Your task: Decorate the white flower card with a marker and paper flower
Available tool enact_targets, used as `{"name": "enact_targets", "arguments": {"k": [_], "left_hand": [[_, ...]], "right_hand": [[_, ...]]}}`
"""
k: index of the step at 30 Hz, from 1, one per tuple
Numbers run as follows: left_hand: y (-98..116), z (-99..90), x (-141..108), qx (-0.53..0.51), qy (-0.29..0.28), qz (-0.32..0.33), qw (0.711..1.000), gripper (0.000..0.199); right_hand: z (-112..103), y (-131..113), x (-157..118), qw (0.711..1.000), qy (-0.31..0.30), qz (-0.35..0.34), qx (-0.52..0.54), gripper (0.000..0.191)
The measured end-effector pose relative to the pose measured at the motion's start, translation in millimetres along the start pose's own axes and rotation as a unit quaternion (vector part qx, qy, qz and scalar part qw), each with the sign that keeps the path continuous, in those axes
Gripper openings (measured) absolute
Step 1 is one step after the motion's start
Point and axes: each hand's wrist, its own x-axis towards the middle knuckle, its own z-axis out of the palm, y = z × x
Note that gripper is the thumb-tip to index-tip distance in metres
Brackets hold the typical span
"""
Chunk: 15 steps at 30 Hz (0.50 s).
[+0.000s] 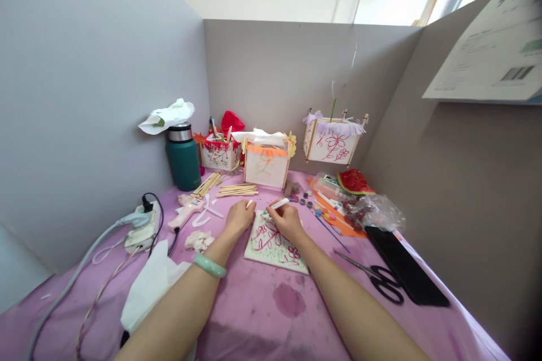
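A square white panel (263, 259) lies on the purple cloth in front of me, drawn with dark-pink flowers and green strokes. My right hand (288, 221) is closed round a white marker (279, 203), whose green tip points down at the panel's upper left part. At the panel's upper left edge rests my left hand (239, 218), fingers closed on a small white piece (249, 203) that looks like a marker cap. A green bangle (210, 265) circles my left wrist.
Scissors (376, 275) and a black slab (406, 265) lie at right, paint pots (325, 213) beyond. Wooden sticks (237, 190), a pink glue gun (186, 213), a power strip (144, 228) and a green bottle (183, 158) are at left. Decorated boxes (266, 168) stand behind.
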Motion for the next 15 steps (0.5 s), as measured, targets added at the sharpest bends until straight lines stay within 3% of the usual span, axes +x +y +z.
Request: {"name": "enact_targets", "arguments": {"k": [15], "left_hand": [[-3.6,3.8,2.5,-0.011,0.000,0.003,1.000,0.035]], "right_hand": [[1.1,-1.9,-1.0,1.000,-0.010,-0.013,0.015,0.019]]}}
